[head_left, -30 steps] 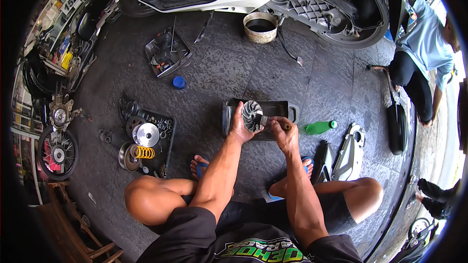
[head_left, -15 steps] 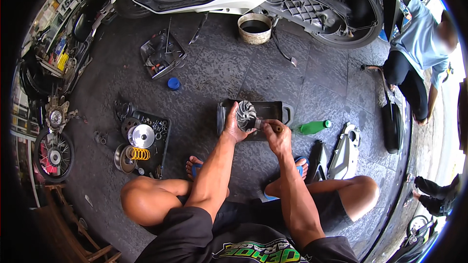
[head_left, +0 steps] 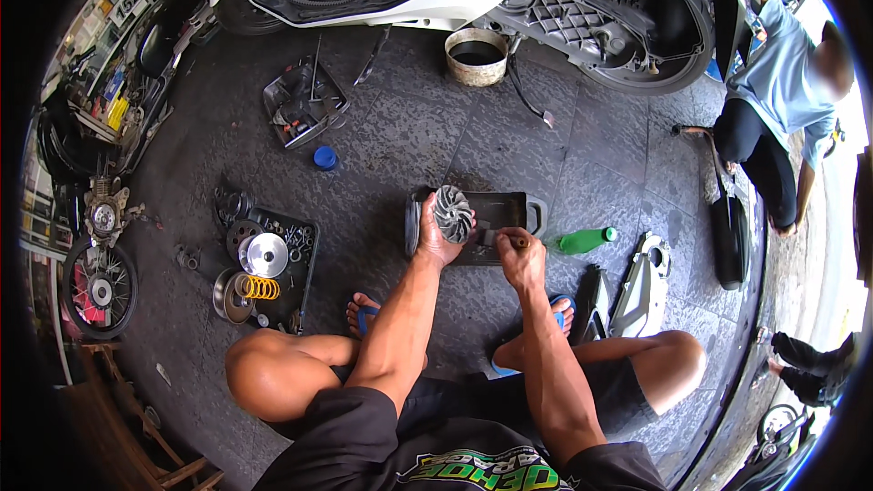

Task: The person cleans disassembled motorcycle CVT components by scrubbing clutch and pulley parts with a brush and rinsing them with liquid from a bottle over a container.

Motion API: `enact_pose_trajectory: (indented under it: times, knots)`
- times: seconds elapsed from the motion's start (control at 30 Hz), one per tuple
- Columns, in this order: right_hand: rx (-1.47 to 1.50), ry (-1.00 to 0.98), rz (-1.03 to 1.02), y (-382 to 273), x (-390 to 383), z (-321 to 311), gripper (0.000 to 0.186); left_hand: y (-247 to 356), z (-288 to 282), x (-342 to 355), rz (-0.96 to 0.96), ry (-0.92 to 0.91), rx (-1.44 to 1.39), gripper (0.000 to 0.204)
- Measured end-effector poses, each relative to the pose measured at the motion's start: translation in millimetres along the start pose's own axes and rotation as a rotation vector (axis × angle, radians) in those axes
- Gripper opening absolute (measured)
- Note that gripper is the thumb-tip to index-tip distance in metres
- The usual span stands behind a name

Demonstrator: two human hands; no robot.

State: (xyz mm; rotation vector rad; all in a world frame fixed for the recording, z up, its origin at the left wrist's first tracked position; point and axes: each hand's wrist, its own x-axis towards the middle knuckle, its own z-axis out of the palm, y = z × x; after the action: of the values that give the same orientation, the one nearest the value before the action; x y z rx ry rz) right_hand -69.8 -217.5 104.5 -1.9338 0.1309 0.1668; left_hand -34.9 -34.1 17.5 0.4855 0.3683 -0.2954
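Note:
A round metal fan wheel with curved fins (head_left: 454, 215) is gripped at its edge by my left hand (head_left: 433, 244), its finned face turned up. My right hand (head_left: 522, 267) is closed on a brush with a wooden handle (head_left: 519, 243). The brush's head points left toward the wheel, with a small gap between them. Both hands are over a dark rectangular tray (head_left: 536, 216) on the floor. A green bottle (head_left: 587, 240) lies just right of the tray.
On the left, a black parts tray (head_left: 312, 264) holds small hardware beside a yellow spring (head_left: 263, 287) and metal discs. Ahead are a blue cap (head_left: 325, 157), a toolbox (head_left: 307, 102), an oily bucket (head_left: 476, 59) and a white scooter (head_left: 436, 9). Grey covers (head_left: 643, 295) lie right; a person (head_left: 777, 100) crouches beyond.
My left hand has turned the fan wheel so its finned face shows more fully. The brush, touching or overlapping the wheel before, is now slightly apart from it.

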Motion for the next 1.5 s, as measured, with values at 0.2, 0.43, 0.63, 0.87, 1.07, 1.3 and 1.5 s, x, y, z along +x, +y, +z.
enact_pose_trajectory:
  times: [0.2,0.43,0.63,0.87,1.07,1.3,1.5]
  knots:
    - [0.243,-0.014,0.124,15,12,-2,0.021,-9,19,1,0.128,0.106,-0.055,0.057]
    - [0.274,-0.004,0.039,10,15,0,0.021,-13,28,0,0.142,0.129,-0.022,0.048]
    - [0.252,-0.033,-0.015,3,9,3,0.023,-20,14,3,0.142,0.058,0.027,0.047]
    - [0.174,0.191,0.134,31,25,4,0.023,-17,20,-1,0.102,0.128,0.142,0.051]
    - [0.563,0.017,0.159,15,19,13,0.024,-19,28,-9,0.084,0.154,0.213,0.047]
    - [0.133,0.272,0.072,20,27,3,0.023,-20,28,-7,0.064,0.089,0.183,0.051]
    - [0.539,-0.018,0.090,9,23,3,0.022,-16,28,-8,0.010,0.107,0.142,0.055]
